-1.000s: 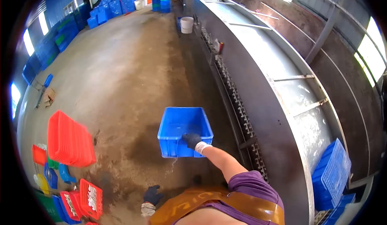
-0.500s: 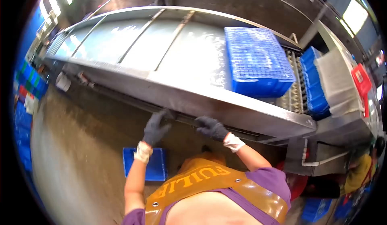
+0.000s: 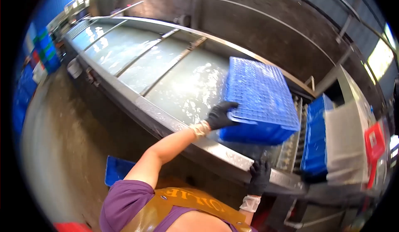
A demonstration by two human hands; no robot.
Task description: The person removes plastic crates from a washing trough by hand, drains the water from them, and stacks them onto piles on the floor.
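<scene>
In a long metal trough [image 3: 166,111] of water, a blue crate [image 3: 262,97] with a mesh-like face stands tilted at the right end. My left hand [image 3: 222,115], in a dark glove, touches the crate's near left corner, its fingers at the edge. Lower right, my right hand [image 3: 260,176], also gloved, is at the trough's near rim below the crate, with its fingers apart and nothing in them.
Rollers [image 3: 296,136] run at the trough's right end beside another blue crate [image 3: 316,136]. A pale cloth [image 3: 347,138] and a red scoop-like item [image 3: 375,142] are farther right. On the floor lies a blue bin [image 3: 117,169]. Metal bars cross the trough.
The view has swung from the floor to the trough. My right hand has let go of the blue bin, now on the floor. My left hand has reached up to the crate in the trough.
</scene>
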